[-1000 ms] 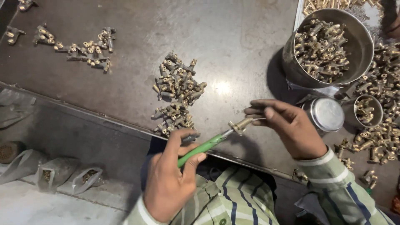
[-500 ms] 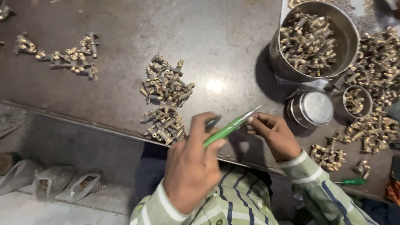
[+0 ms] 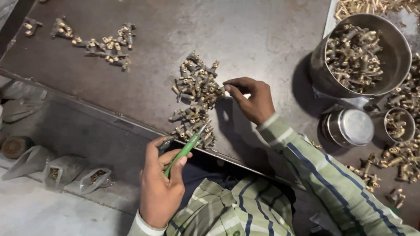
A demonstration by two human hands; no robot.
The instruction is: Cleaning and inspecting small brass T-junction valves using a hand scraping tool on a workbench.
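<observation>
Down at the near edge of the dark metal desk [image 3: 245, 52], the left hand [image 3: 162, 188] has its fingers [image 3: 177, 168] closed around a slim green-handled tool [image 3: 183, 150], whose tip lies against the central heap of small brass fittings [image 3: 194, 102]. Beside that heap, the right hand [image 3: 253, 98] pinches at its edge with fingertips drawn together. Farther from the heap stands a large round steel pot [image 3: 389, 81] holding more fittings.

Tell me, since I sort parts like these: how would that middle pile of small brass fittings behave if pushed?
The pile of brass fittings lies loose, so it would probably scatter, not slide whole. The pieces look metal, likely heavy for size. Their knobbly shapes may snag rather than roll.
</observation>
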